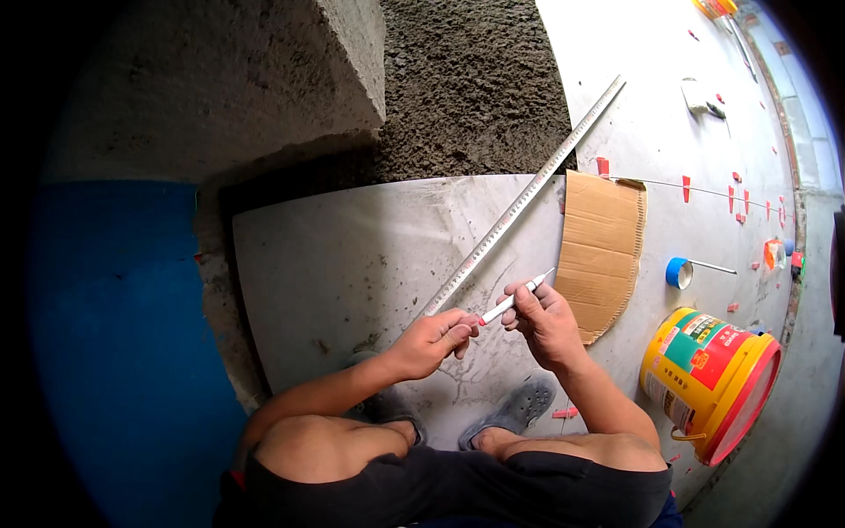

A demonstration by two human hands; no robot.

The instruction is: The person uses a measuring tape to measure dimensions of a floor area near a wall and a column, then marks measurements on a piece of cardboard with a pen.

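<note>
In front of my knees, my right hand (543, 327) pinches a slim white pen (502, 308) with a pointed tip and a red end. The tip points up and to the right. My left hand (433, 341) is closed, thumb and finger meeting the pen's red end; whether a small piece is between them is hard to see. Just beyond my hands a long straight ruler (493, 238) lies diagonally over a large grey tile (308, 255), its far end resting on the pale tiles at right. A piece of brown cardboard (603, 255) lies right of my right hand.
Rough dark mortar (471, 88) borders the tile's far edge, beside a concrete block (220, 79). A blue panel (123, 334) stands left. At right are a yellow bucket (704, 378), blue tape roll (679, 273), red tile wedges (687, 188) and a trowel-like tool (701, 99).
</note>
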